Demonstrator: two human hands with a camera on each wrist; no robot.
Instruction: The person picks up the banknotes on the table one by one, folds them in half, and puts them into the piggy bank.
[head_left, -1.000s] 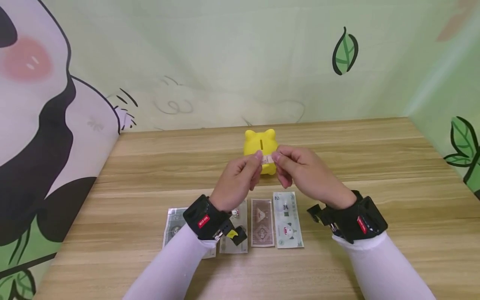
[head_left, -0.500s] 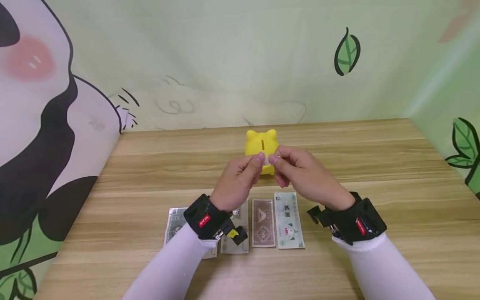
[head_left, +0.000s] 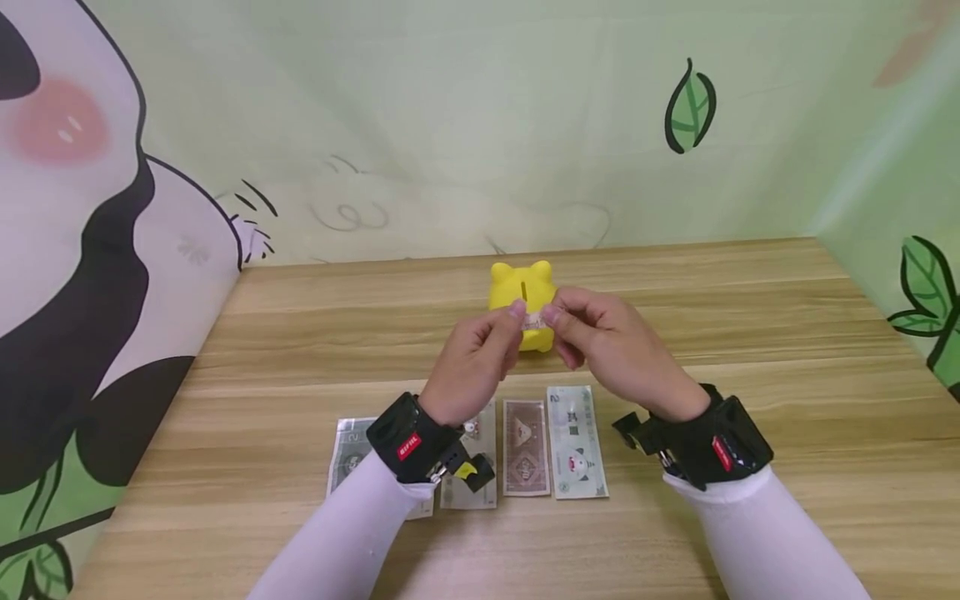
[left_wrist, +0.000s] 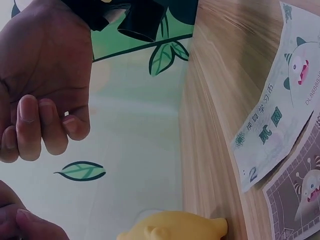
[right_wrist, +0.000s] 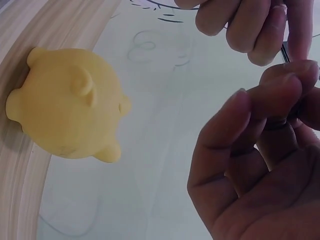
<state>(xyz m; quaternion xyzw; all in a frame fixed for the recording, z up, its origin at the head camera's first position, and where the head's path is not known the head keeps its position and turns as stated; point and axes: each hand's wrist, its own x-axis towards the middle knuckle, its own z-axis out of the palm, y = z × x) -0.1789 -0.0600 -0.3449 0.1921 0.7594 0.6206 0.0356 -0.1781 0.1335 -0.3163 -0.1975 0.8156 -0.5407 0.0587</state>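
A small folded banknote (head_left: 533,321) spans the gap between my two hands, its printed face showing as a short pale strip. My left hand (head_left: 476,362) pinches one end between thumb and curled fingers. The other end sits in the pinch of my right hand (head_left: 618,350). Both hands are raised in front of a yellow piggy bank (head_left: 516,289) with a slot in its top. In the right wrist view, fingers of the right hand (right_wrist: 250,160) hide the note, and the piggy bank (right_wrist: 72,102) stands at the left.
Several play banknotes lie in a row on the wooden table (head_left: 720,333): a greenish one (head_left: 577,442) at the right, a brown one (head_left: 526,447) beside it, and a grey one (head_left: 348,446) partly under the left arm. A printed cloth wall (head_left: 450,125) stands behind.
My hands come slightly together, then draw slightly apart again, so more of the folded banknote shows than half a second ago. The piggy bank and the notes on the table stay put.
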